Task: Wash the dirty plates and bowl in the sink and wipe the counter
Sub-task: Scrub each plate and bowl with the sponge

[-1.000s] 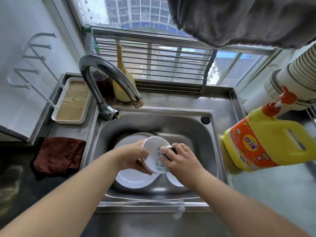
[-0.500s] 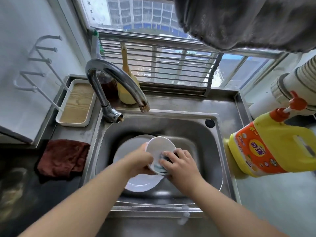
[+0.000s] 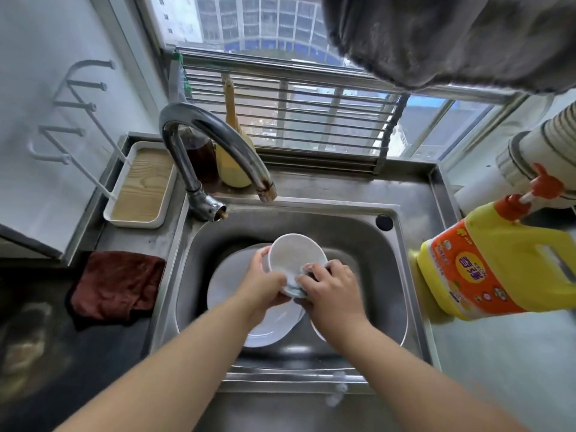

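Observation:
Over the steel sink (image 3: 367,244), my left hand (image 3: 265,279) grips a white bowl (image 3: 293,257) by its left rim, tilted with its inside facing me. My right hand (image 3: 330,288) presses a sponge (image 3: 300,280), mostly hidden under my fingers, against the bowl's lower right rim. Under my hands a large white plate (image 3: 268,328) lies flat in the basin. The edge of a second white plate (image 3: 316,330) peeks out beneath my right wrist.
The curved tap (image 3: 212,135) arches over the sink's back left, not running. A dark red cloth (image 3: 115,285) lies on the left counter, in front of a wood-lined tray (image 3: 140,185). A yellow detergent jug (image 3: 498,260) stands to the right of the sink.
The bowl has been turned more upright, its inside now facing me. My right hand with the sponge has slid down to the bowl's lower right rim.

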